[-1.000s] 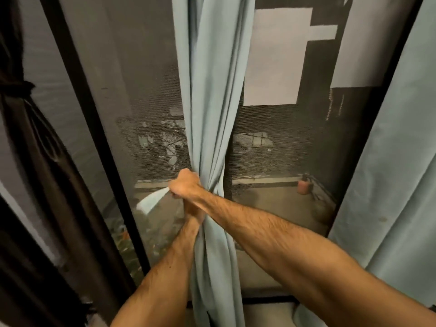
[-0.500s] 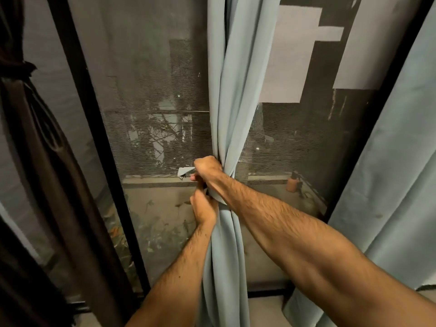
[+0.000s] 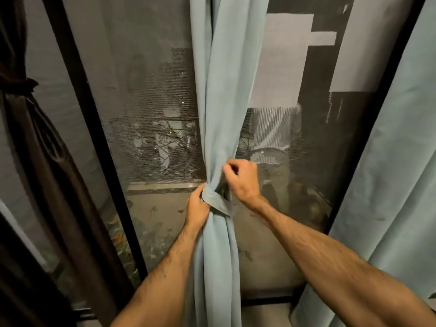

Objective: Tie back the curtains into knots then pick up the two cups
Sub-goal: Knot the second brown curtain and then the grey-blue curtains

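A pale blue curtain hangs bunched in the middle of the window, with a band of its own cloth wrapped around it at waist height. My left hand grips the bunch at the left of the band. My right hand pinches the cloth just above and right of the band. A second pale blue curtain hangs loose at the right. No cups are in view.
A dark brown curtain hangs tied at the far left. A black window frame post stands between it and the mesh screen. A balcony floor shows beyond the screen.
My right hand has moved from the left side of the bunch across to its right side. The loose cloth end now lies wrapped around the curtain as a band. The view has shifted.
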Motion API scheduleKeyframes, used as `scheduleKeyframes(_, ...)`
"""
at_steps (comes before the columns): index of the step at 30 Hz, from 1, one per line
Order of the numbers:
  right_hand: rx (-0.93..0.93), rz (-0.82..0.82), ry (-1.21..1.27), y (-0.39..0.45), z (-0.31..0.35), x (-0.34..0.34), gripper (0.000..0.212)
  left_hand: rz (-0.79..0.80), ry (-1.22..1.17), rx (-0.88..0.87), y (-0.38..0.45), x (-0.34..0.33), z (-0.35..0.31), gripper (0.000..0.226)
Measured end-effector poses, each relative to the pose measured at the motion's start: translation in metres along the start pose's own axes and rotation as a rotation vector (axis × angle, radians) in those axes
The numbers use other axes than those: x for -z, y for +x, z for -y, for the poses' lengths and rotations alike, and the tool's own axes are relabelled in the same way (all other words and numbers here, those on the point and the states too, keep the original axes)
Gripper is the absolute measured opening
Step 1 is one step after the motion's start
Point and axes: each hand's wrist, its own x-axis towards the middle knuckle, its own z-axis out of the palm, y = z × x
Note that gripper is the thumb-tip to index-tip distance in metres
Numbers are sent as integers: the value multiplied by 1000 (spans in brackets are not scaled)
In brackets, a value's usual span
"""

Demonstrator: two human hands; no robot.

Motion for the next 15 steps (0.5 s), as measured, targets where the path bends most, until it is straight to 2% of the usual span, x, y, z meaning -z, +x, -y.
scheduleKeyframes(2,-174,-70,-5,-2,-37,8,46,23,-19,2,4,9,3,30)
scheduleKeyframes(3,-254,-38,-17,-4,-54,9,42,39,-23,15,5,12,3,32)
scheduleKeyframes(4,-325,54,-12,-5,-74,5,33,65,-18,24,5,15,3,34)
scheduleKeyframes(5,-401,213,-20,-7,-91,0,20,99,-23,27,5,16,0,34)
scheduleKeyframes(6,-420,379,-40,-8,-106,-7,24,131,-26,30,4,16,-2,36)
scheduleKeyframes(7,-420,532,-56,-9,-112,-13,44,164,-32,38,4,15,-2,36)
scheduleKeyframes(8,-400,646,-44,-10,-120,-22,56,186,-31,49,3,14,-2,36)
scheduleKeyframes(9,-405,717,-13,-12,-117,-26,57,203,-39,56,2,13,-1,37)
scheduleKeyframes(12,-400,757,51,-15,-122,-39,51,241,-97,115,-2,9,-1,40)
scheduleKeyframes(15,-423,763,94,-17,-125,-31,18,243,-147,146,-4,4,-3,37)
